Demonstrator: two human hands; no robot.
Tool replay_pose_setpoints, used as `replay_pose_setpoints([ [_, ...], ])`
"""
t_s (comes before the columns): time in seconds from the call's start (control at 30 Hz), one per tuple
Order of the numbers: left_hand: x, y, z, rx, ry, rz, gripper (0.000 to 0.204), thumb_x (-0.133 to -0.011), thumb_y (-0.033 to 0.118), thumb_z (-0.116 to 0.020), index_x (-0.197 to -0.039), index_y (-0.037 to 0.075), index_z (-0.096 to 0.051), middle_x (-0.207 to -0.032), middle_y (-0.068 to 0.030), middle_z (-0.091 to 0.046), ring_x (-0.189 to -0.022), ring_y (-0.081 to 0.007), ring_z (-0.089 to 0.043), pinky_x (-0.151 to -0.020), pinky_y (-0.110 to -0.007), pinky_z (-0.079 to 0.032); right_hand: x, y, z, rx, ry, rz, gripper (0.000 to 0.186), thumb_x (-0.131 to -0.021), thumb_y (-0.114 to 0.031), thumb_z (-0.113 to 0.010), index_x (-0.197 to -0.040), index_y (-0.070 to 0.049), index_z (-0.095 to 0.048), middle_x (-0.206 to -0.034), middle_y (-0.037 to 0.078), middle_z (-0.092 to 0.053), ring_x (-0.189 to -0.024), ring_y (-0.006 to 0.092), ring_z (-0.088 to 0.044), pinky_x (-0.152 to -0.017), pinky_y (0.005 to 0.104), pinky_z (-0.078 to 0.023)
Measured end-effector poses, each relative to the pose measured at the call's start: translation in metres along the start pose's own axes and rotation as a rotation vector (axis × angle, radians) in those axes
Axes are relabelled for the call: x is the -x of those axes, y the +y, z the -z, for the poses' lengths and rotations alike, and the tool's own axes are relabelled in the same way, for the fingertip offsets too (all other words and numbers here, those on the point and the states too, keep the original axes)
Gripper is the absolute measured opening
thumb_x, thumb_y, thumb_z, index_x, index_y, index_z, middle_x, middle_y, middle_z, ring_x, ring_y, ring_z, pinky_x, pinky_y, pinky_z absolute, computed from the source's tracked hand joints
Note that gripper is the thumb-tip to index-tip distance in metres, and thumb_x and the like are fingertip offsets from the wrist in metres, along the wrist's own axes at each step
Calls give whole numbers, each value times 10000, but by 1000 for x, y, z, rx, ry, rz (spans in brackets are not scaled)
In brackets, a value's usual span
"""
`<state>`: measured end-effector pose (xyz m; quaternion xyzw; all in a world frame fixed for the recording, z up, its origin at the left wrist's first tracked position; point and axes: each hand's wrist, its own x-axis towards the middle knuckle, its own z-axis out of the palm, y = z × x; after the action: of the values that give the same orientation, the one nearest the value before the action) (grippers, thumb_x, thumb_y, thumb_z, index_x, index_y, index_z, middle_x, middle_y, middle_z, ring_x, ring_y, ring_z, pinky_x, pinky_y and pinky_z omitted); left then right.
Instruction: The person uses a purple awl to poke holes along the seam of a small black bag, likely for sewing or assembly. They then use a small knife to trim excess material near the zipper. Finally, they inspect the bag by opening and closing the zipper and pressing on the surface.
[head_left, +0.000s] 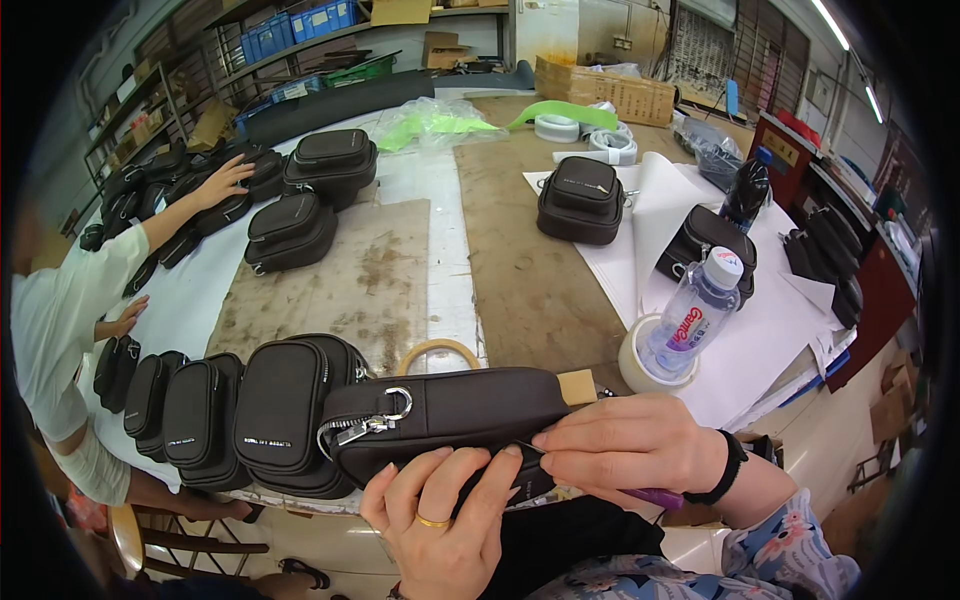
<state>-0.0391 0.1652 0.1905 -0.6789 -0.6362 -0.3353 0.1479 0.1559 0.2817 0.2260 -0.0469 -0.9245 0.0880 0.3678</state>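
A black zippered bag (470, 395) lies on its side at the table's near edge, a silver zipper pull and D-ring at its left end. My left hand (445, 520) is closed on its near side, fingertips pressed against the bag, a ring on one finger. Beside those fingertips my right hand (630, 450) pinches a thin metal-tipped tool (530, 447) against the bag's near face. Most of the tool is hidden by my fingers. A purple piece (655, 497) sticks out under my right hand; whether it belongs to the tool, I cannot tell.
Several black bags (200, 415) stand in a row to the left. A tape roll (438, 352) lies behind my bag. At right, a water bottle (690, 315) stands in a white roll (655, 365). A co-worker's hand (222, 182) touches piled bags at far left.
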Motion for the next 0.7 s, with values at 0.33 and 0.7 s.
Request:
replay_pose_setpoints([
  [0.33,2,1,0,2,-6,10,246,-856,265,-711,-1093,299,-772,-1108,109,-593,-1116,-127,-521,-1070,-424,-271,1,1,-6,93,53,74,100,-837,-45,-734,-935,-32,-718,-1005,126,-731,-866,240,-736,-744,301,-625],
  [0.7,0,1,2,7,-1,20,232,-839,265,-726,-1064,291,-777,-1117,111,-616,-1111,-130,-533,-1078,-417,-280,4,2,-5,-43,96,16,151,-834,-44,-745,-981,-17,-728,-1021,156,-740,-858,269,-740,-744,323,-618],
])
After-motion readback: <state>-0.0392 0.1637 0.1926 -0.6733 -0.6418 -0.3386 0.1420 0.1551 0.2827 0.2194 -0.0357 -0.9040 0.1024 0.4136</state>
